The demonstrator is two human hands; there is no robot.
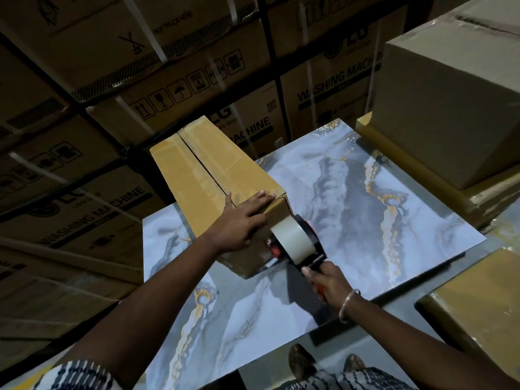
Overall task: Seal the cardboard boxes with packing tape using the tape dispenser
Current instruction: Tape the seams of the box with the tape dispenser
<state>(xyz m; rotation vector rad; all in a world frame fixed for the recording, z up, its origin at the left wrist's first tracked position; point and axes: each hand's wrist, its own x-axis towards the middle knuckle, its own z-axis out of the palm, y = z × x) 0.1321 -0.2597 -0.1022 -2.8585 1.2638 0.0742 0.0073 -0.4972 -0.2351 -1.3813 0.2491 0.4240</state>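
Observation:
A long narrow cardboard box (208, 167) lies on a marble-patterned table (351, 209), its two top flaps meeting along an open centre seam. My left hand (239, 220) presses flat on the near end of the top, fingers spread. My right hand (329, 282) grips the red handle of a tape dispenser (295, 240) carrying a roll of clear tape. The roll sits against the box's near end face, just below the top edge.
A large brown carton (450, 108) stands on a taped flat box (408, 161) at the table's right. Another taped box (478, 313) sits lower right. Stacked washing machine cartons (112, 80) fill the background and left. My feet show below the table's near edge.

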